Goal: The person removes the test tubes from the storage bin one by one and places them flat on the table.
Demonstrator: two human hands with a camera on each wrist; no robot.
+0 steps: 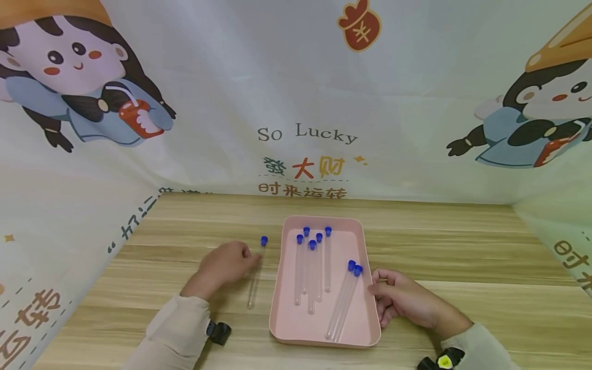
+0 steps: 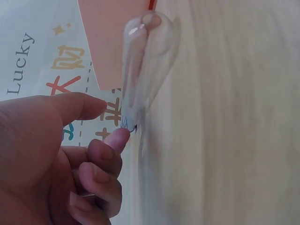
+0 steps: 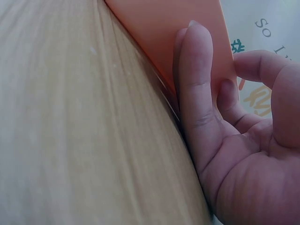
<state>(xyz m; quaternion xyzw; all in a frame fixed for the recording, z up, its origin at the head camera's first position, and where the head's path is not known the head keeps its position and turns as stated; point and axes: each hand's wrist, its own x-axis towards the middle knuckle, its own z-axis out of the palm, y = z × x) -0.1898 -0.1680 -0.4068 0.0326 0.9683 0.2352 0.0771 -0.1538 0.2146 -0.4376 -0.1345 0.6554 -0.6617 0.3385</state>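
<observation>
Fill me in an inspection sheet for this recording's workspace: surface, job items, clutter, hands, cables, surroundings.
Surface: wood-grain table.
Job items: pink tray with seven blue-capped tubes in it, five together and two apart; one loose tube, also blue-capped, left of the tray, full contact with the table unclear.
Clutter: nothing seen.
Hands: left hand at the loose tube, grip unclear; right hand holds the tray's right side.
Cables: nothing seen.
Surroundings: printed backdrop with cartoon figures and "So Lucky".
</observation>
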